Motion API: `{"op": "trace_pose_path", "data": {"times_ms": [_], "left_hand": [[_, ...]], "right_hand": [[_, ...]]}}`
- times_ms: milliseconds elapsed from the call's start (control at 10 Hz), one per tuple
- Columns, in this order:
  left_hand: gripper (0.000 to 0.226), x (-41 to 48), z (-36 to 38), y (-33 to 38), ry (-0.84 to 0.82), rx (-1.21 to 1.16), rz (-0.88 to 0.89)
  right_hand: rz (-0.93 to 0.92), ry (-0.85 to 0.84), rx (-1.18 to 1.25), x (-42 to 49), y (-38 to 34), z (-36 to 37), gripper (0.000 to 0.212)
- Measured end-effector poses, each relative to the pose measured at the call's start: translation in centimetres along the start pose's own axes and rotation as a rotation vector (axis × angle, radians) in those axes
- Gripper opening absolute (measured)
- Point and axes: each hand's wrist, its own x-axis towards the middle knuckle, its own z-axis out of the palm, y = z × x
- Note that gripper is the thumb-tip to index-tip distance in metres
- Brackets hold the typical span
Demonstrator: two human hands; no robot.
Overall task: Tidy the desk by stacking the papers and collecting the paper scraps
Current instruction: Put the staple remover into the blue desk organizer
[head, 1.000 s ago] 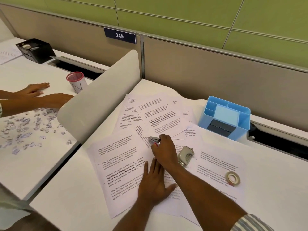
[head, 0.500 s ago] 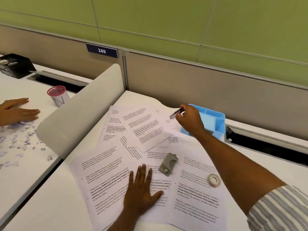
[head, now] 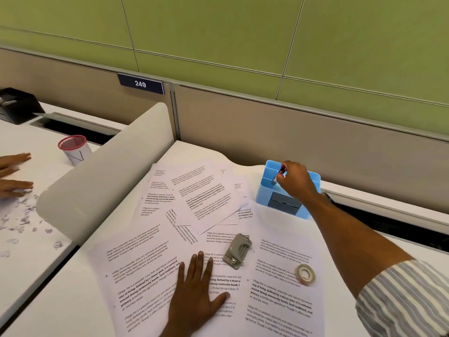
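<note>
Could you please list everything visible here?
Printed sheets: several, white, overlapping across the near desk.
Hole punch: one, grey, on the sheets, centre.
Tape roll: one, pale, on the sheets, right.
Organiser: one, blue, desk's back.
Small tool: one, silver-red, at the organiser's top.
Paper scraps: many, white, neighbouring desk.
Cup: one, red-rimmed, neighbouring desk.
Tray: one, black, far left.
Divider: one, white, between desks.
Another person's hands: two, left edge.
Left hand: flat on the sheets.
Right hand: pinches the small tool.
</note>
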Motion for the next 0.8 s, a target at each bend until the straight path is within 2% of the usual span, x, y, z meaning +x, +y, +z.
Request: {"op": "trace_pose_path", "data": {"times_ms": [800], "left_hand": [[0.095,0.0,0.8,-0.2,-0.048,-0.065,-0.019]], "right_hand": [[-0.044,-0.171,-0.184,2.3,1.1,4.5,0.027]]}}
